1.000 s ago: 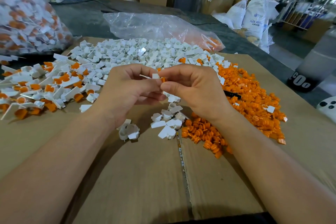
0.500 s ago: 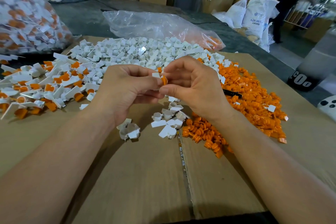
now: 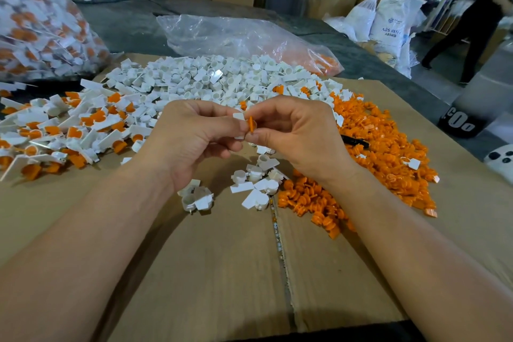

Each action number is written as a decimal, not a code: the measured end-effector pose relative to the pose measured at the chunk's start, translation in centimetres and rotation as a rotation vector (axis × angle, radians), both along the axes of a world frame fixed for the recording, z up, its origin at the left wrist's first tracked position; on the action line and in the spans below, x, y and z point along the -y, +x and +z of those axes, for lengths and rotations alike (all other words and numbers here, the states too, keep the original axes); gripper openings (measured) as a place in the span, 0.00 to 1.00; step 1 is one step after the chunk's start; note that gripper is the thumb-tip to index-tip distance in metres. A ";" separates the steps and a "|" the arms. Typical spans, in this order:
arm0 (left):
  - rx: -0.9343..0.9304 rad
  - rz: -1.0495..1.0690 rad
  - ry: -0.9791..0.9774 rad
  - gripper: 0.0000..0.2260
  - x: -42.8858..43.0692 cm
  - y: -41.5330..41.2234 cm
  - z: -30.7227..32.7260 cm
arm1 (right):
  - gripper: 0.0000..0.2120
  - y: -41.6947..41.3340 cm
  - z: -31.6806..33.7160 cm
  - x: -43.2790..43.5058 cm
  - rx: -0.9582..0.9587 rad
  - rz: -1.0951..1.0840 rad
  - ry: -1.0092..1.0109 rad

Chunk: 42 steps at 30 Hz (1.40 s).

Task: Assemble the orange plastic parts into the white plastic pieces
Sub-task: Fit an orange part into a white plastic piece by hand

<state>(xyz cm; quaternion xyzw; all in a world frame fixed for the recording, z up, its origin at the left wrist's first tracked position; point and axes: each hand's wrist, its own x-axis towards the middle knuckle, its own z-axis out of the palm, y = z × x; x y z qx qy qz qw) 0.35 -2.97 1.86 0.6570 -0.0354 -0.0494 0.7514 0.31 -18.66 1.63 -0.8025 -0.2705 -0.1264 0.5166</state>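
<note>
- Pinched in the curled fingers of the left hand [image 3: 191,141]: one white piece [image 3: 238,116], raised above the cardboard [image 3: 222,272], with only its flat tab showing past the fingertips.
- Pinched between thumb and forefinger of the right hand [image 3: 299,136]: one orange part [image 3: 251,124], edge-on to the camera, touching or just beside the white piece; cannot tell whether already seated.
- Looks like the press-in step, with the pair held between the two hands, in front of the heaps.
- Keep the white piece steady and leave the travelling to the right hand.
- Line the orange part squarely up with the round cup of the white piece, a shape judged from the loose cluster [image 3: 258,180] lying below the hands.
- Press straight along the cup's axis, never at a tilt; probably a snug plastic fit, hence some risk of jamming or of losing the part from a skewed start.
- Keep the left fingertips off the mouth of the cup.
- Push until flush, then compare with the finished pile [image 3: 69,130] at left, with orange filling each white cup.
- Drop the finished one onto that pile, well apart from the white heap [image 3: 222,80] behind and the orange heap [image 3: 388,153] at right, to avoid mixing.
- Take the next white piece from the loose cluster, close to the near edge of the orange heap.
</note>
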 end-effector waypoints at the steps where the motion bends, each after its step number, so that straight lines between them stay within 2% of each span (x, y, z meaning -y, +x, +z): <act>1: 0.002 -0.002 -0.009 0.07 0.0 0.0 0.0 | 0.14 0.0 0.0 0.0 -0.003 0.009 0.008; 4: 0.008 0.002 -0.010 0.06 -0.1 0.1 0.0 | 0.19 0.0 -0.1 -0.2 0.001 0.028 0.019; 12: 0.027 -0.014 0.005 0.09 0.1 0.0 -0.1 | 0.19 0.1 -0.4 0.0 0.011 -0.003 0.088; 16: 0.030 0.001 0.045 0.04 0.0 0.1 -0.2 | 0.20 0.1 -0.4 -0.1 -0.014 -0.018 0.087; 18: 0.040 0.012 0.055 0.04 0.0 0.1 -0.3 | 0.21 0.0 -0.3 -0.1 -0.033 -0.010 0.089; 23: 0.027 0.033 0.026 0.05 -0.2 0.2 -0.1 | 0.28 0.2 -0.3 -0.1 -0.103 0.000 0.059; 31: -0.022 0.017 0.015 0.04 -0.3 0.4 -0.1 | 0.18 0.2 -0.5 -0.3 -0.099 -0.017 0.039; 42: -0.016 0.007 0.010 0.04 -0.2 0.3 0.0 | 0.15 0.1 -0.4 -0.2 -0.053 -0.030 -0.003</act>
